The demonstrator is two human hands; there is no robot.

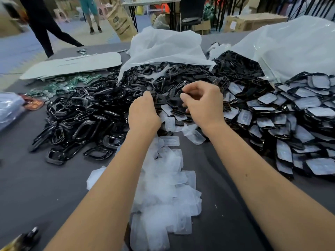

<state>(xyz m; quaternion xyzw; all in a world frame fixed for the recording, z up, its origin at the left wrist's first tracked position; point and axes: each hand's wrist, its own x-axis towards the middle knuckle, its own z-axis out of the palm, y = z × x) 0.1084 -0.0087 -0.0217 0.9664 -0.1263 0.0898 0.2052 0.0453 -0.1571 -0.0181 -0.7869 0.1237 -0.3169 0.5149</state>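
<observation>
Black parts (pixel 172 77) — glossy plastic, right hand (pixel 201 104) pinching one

A black part (pixel 176 101) is pinched by the right hand (pixel 203 104); the black pile (pixel 163 78) at twelve o'clock is touched by the left hand (pixel 143 111).

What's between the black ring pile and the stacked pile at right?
Head view: clear plastic pieces heaped on the grey table.
</observation>
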